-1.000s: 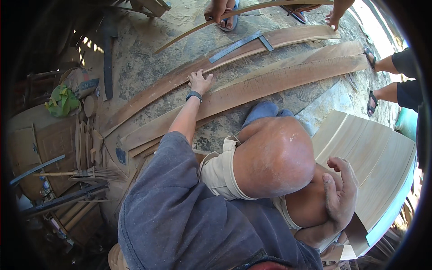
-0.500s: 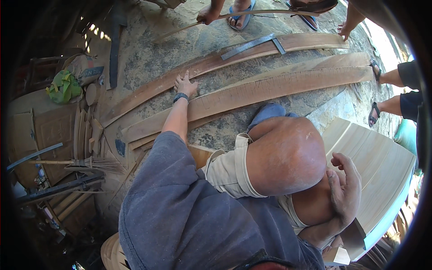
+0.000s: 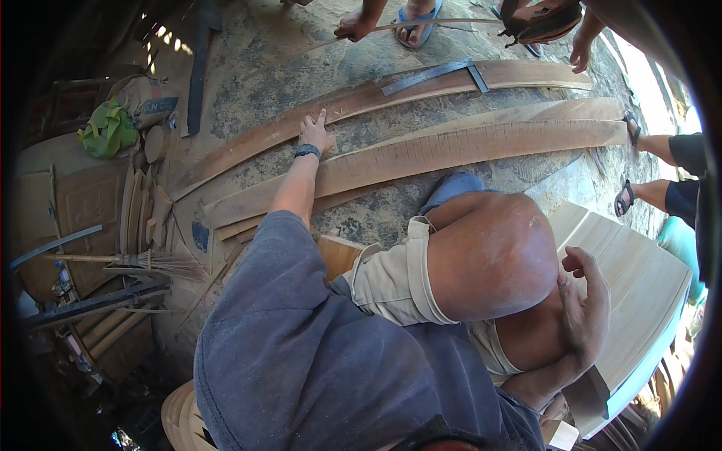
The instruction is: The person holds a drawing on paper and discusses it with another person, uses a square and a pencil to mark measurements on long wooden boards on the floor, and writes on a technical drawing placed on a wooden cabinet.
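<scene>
Left hand [image 3: 317,136]: splayed, grasping nothing, fingertips on curved plank [image 3: 361,98]; from it, metal square [image 3: 430,74], two o'clock; right hand [image 3: 589,304], four o'clock, half-curled, empty

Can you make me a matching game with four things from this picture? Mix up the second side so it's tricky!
Things:
1. Metal square
2. Broom
3. Bundle
4. Person's left hand

Clues:
A. Green and yellow
B. Has a dark band at the wrist
C. Lies on a long brown plank
D. Its bristles point toward the picture's right

Right pairs: 1-C, 2-D, 3-A, 4-B
</scene>
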{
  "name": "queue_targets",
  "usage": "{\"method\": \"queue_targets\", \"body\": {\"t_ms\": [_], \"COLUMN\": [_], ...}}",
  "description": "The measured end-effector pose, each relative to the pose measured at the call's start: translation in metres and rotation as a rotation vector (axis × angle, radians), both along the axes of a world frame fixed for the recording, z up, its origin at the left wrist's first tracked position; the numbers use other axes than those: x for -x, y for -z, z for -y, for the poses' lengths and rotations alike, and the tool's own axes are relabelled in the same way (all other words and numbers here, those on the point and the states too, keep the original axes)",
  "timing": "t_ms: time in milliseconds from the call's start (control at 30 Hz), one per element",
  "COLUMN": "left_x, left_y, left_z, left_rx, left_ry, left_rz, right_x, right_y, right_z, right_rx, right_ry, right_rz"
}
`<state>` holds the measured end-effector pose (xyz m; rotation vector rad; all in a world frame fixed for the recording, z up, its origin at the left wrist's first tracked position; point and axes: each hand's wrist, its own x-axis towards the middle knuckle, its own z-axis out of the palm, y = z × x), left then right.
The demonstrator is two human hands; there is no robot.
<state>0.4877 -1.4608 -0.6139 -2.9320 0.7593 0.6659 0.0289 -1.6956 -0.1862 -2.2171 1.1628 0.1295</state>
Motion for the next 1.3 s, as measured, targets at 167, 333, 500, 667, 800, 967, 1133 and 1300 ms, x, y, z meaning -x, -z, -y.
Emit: {"method": "queue_targets", "body": {"t_ms": [167,333,500,667,800,967,1133,1300], "left_x": [-0.002,0.000,-0.002,-0.004,-0.016,-0.044,-0.059,-0.073], "left_y": [0.003,0.003,-0.001,0.000,0.006,0.015,0.019,0.020], "left_z": [-0.001,0.004,-0.001,0.001,0.006,0.010,0.025,0.024], "left_rx": [0.000,-0.022,0.006,0.009,0.102,0.383,0.264,0.171], "left_ry": [0.027,0.023,-0.003,-0.009,-0.107,-0.304,-0.480,-0.489], "left_rz": [0.021,0.021,-0.015,-0.015,0.013,0.009,0.033,-0.007], "right_x": [0.000,0.003,0.004,0.003,0.001,0.007,0.014,0.019], "right_y": [0.000,0.002,0.004,0.004,0.005,0.010,0.011,0.013], "right_z": [0.002,0.003,0.005,0.007,0.008,0.019,0.022,0.025], "right_rx": [0.036,0.030,0.017,0.005,-0.001,-0.055,-0.093,-0.090], "right_ry": [-0.035,-0.018,-0.010,-0.016,-0.001,0.005,0.092,0.143], "right_rz": [0.001,0.017,0.023,0.030,0.011,0.030,0.008,0.007]}}
